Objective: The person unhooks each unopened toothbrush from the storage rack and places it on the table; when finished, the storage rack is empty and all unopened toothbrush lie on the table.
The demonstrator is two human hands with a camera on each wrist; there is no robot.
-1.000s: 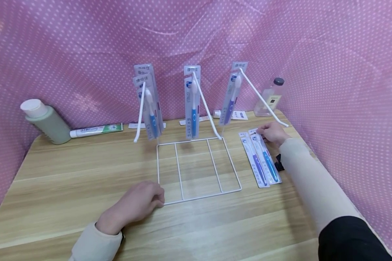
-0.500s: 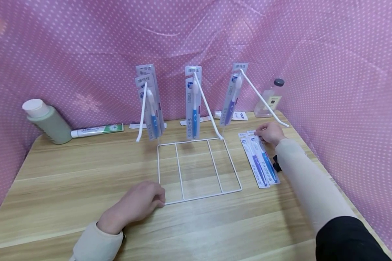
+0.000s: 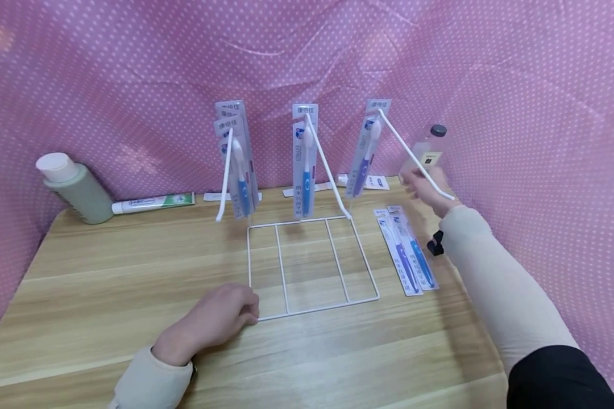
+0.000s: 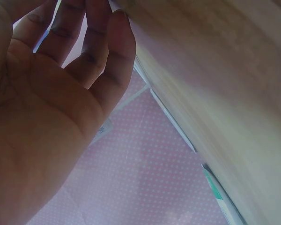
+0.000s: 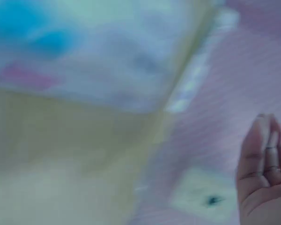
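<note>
Wooden worktop (image 3: 107, 284) carries the left hand (image 3: 220, 321), whose loosely curled fingers rest at the near-left corner of a white wire rack (image 3: 312, 264). Three hooks rise from the rack with carded toothbrushes hanging on them. Lifted off the surface, the right hand (image 3: 423, 190) is blurred beside the rightmost hook (image 3: 414, 156); its fingers look relaxed and seem to hold nothing. Just below it, two packs (image 3: 406, 250) lie flat, side by side, right of the rack. Pink dotted cloth surrounds everything.
</note>
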